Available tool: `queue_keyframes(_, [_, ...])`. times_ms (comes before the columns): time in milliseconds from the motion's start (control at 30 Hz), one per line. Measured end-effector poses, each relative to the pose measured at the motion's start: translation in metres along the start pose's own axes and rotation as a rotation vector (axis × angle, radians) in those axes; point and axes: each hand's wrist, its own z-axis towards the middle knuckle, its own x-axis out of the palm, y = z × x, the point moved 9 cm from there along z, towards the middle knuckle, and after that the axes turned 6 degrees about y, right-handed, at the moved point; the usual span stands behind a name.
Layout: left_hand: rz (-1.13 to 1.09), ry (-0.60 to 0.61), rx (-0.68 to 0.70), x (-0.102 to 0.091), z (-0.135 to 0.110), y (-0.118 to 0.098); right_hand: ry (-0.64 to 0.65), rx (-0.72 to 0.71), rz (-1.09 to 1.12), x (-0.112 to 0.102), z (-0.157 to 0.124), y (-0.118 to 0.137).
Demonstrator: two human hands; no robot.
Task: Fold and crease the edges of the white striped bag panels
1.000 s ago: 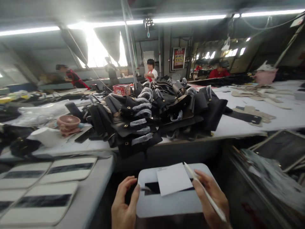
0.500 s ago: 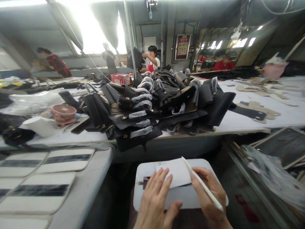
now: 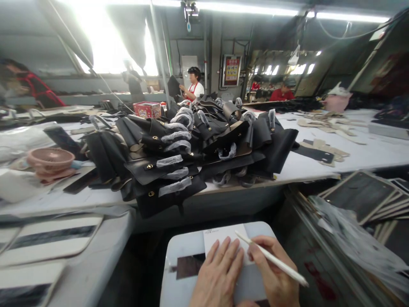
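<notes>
A pale panel with rounded corners lies low in front of me, and a dark strip shows on its face. Across that strip lies a white card with small writing along its top edge. My left hand rests flat on the card, fingers stretched out, holding nothing. In my right hand a slim white pen is gripped between thumb and fingers. Its tip points up and left, over the card's upper right part; whether it touches, I cannot tell.
Black bags with wrapped handles are heaped on the white table ahead. Similar panels with dark strips lie on the left table. A pink fan stands beyond them. Framed dark panels and clear plastic are at right. Co-workers are behind.
The view has shifted, so the bags appear further left. My left hand and the card sit further right on the panel, uncovering more dark strip. The pen lies at a flatter angle.
</notes>
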Motion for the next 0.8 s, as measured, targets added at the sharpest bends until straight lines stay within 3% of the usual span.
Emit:
queue_keyframes(200, [-0.039, 0.024, -0.043, -0.001, 0.004, 0.003, 0.048, -0.029, 0.008, 0.005, 0.009, 0.006])
queue_keyframes(333, [-0.091, 0.045, -0.102, 0.001, 0.0, 0.006, 0.115, 0.042, 0.079, 0.015, 0.011, 0.005])
queue_keyframes(600, [-0.174, 0.008, -0.168, 0.006, 0.0, 0.008, 0.27, 0.436, 0.785, 0.07, 0.031, -0.011])
queue_keyframes(700, [-0.185, -0.003, -0.203, 0.009, -0.002, 0.009, 0.271, 0.454, 0.677, 0.073, 0.042, -0.014])
queue_keyframes(800, [-0.182, 0.02, -0.195, 0.011, -0.004, 0.01, 0.183, 0.292, 0.378, 0.056, 0.046, -0.011])
